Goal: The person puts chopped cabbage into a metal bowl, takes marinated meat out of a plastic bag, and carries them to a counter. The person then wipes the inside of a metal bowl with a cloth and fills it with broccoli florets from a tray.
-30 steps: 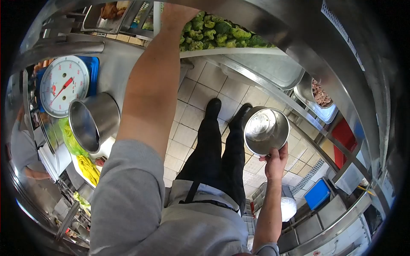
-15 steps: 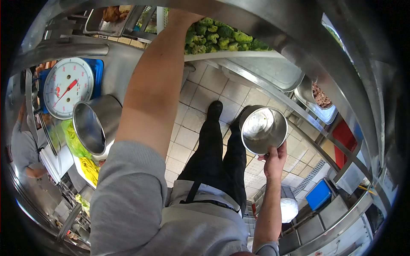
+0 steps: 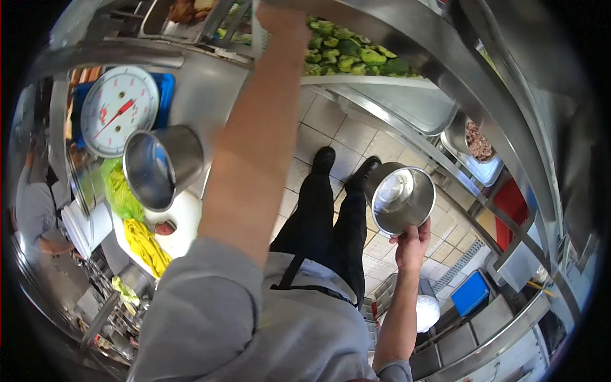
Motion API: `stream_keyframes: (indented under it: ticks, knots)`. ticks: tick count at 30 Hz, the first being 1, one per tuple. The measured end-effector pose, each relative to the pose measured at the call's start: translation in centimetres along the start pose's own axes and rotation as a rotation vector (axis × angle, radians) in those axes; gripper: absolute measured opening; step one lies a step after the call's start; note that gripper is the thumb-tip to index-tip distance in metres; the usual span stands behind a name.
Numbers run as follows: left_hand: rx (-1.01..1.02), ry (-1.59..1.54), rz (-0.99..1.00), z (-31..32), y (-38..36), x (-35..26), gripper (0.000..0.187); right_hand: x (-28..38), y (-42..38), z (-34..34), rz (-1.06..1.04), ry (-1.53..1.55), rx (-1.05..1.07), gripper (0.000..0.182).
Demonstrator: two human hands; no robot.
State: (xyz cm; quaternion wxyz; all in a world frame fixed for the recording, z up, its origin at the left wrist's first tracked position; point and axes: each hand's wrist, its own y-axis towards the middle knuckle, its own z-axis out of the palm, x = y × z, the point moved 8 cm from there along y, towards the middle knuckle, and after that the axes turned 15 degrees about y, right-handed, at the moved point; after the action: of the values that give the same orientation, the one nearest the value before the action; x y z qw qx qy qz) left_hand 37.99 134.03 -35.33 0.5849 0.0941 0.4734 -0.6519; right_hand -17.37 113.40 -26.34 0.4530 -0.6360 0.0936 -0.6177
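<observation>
My right hand (image 3: 412, 245) grips a round stainless steel pot (image 3: 415, 202) by its rim, thumb at the inner edge. The pot is tilted toward me, its shiny inside showing some small specks. At the top, my left arm stretches up to a white tray (image 3: 366, 81) heaped with broccoli florets (image 3: 356, 54). The left hand (image 3: 280, 18) is blurred at the tray's left end, its fingers hidden near a metal rail.
A dial scale (image 3: 121, 111) stands on the steel counter at left, beside a second steel pot (image 3: 184, 153). Below lie green leaves (image 3: 121, 191), a yellow cloth (image 3: 145, 247) and a white board (image 3: 186, 213). A metal bowl of minced food (image 3: 477, 141) sits at right. Another person (image 3: 38, 213) stands far left.
My left arm has swung to the right at the top, and the view has shifted slightly. My right hand still holds the pot, now a little lower and further right.
</observation>
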Motion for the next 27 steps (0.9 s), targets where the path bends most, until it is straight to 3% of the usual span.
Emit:
stream_keyframes:
  ticks: [3, 6, 8, 11, 14, 16, 18, 22, 24, 26, 27]
  knots:
    - [0.092, -0.024, -0.032, 1.5, -7.9, 1.0, 0.042, 0.2, -0.8, -0.7, -0.006, -0.018, 0.013, 0.041]
    - [0.016, 0.195, -0.009, 3.1, -16.3, -0.5, 0.034, 0.8, -2.1, -1.2, -0.002, -0.017, -0.019, 0.041]
    - [-0.017, 0.053, -0.189, 2.6, -17.3, 1.2, 0.029, 1.0, -3.2, -1.7, -0.01, 0.033, -0.018, 0.041]
    - [-0.087, -0.217, -0.207, 1.2, -13.7, 3.6, 0.027, 1.1, -4.0, -2.8, -0.003, 0.001, -0.023, 0.041]
    - [-0.012, -0.244, -0.24, 0.0, -11.5, 4.0, 0.024, 0.7, -4.4, -4.0, -0.004, 0.017, -0.05, 0.041]
    - [0.062, -0.214, -0.237, -0.5, -12.7, 2.8, 0.021, 0.6, -4.9, -3.8, 0.007, 0.028, -0.067, 0.042]
    - [0.29, -0.226, -0.22, 0.1, -14.5, 1.6, 0.021, 0.7, -5.3, -3.0, 0.012, 0.038, -0.083, 0.035]
    - [0.363, -0.148, -0.318, -1.4, -18.6, 0.9, 0.021, 1.0, -6.3, -2.7, 0.022, 0.089, -0.09, 0.034]
    - [0.494, -0.056, -0.408, -2.0, -20.4, 1.4, 0.024, 1.2, -7.0, -3.5, -0.004, 0.117, -0.102, 0.037]
    - [0.44, 0.115, -0.401, -2.2, -23.2, 0.0, 0.024, 1.8, -8.5, -3.9, 0.017, 0.155, -0.077, 0.047]
    - [0.509, 0.148, -0.455, -3.5, -23.3, 0.4, 0.025, 1.8, -9.2, -4.8, 0.02, 0.157, -0.101, 0.048]
